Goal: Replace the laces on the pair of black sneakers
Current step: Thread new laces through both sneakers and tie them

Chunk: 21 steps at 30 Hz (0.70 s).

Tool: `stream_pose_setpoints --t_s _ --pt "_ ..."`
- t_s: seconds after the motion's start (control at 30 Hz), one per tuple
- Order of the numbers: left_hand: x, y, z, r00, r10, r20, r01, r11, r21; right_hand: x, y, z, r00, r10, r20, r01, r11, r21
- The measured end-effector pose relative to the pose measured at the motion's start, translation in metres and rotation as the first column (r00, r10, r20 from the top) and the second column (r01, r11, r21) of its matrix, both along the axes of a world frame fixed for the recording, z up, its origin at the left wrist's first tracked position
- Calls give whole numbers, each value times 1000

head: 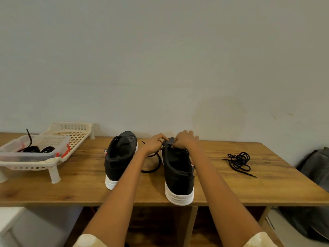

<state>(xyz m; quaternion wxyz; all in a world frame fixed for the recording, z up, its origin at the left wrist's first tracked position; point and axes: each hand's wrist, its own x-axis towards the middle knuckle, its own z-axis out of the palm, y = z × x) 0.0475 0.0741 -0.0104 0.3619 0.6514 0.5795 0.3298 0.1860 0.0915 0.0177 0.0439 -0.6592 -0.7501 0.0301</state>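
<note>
Worktop (74, 189): wood-grain, against a plain wall.
Rack (74, 138): cream slotted plastic, on legs, far left.
Bag (318, 168): grey, beside right end.

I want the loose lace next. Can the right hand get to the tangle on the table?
Probably yes: the lace tangle lies in the open on the table, right of the right hand, nothing between them. That hand must first let go of the sneaker.

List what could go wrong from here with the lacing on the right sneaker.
1. The right sneaker has its heel at the table edge; a tug from the hands might tip it off.
2. The lace trails in a slack loop between the sneakers and could snag or twist.
3. The spare lace lies in a tangle, likely to knot when lifted.
</note>
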Motion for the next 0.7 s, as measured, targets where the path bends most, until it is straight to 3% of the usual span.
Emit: stream_pose_setpoints --t_s 0.1,0.2,0.27,0.37,0.43,0.47,0.53,0.57,0.6,0.63,0.7 --pt "-2 0 -2 998 10 55 -10 1000 2 -11 4 -12 998 18 59 -25 993 119" --pt "-4 5 -4 998 21 67 -21 1000 10 -16 7 -13 999 51 1 -50 979 195" --pt "-3 6 -4 997 33 73 -34 999 18 -14 9 -10 994 52 -101 -31 980 195" --pt "-3 11 -6 997 60 54 -63 997 52 0 14 -6 911 5 -413 107 963 246" --pt "-5 14 -8 994 103 42 -106 992 61 13 16 -3 741 -16 -671 238 941 241" --pt "-6 14 -7 991 126 43 -129 990 59 19 17 -1 595 -24 -803 302 933 196" --pt "-7 13 -6 987 161 9 -161 984 69 26 18 1 167 -53 -985 351 936 9" --pt "-7 11 -4 986 162 -36 -158 984 85 27 17 2 -43 -71 -997 312 947 -81" --pt "-6 10 -2 983 158 -90 -149 984 100 26 15 4 -186 -77 -979 251 960 -124" --pt "-5 10 -2 979 149 -139 -135 985 107 24 15 3 -232 -71 -970 196 973 -118" --pt "0 9 0 976 98 -196 -84 993 79 18 12 2 -139 -26 -990 131 990 -44"
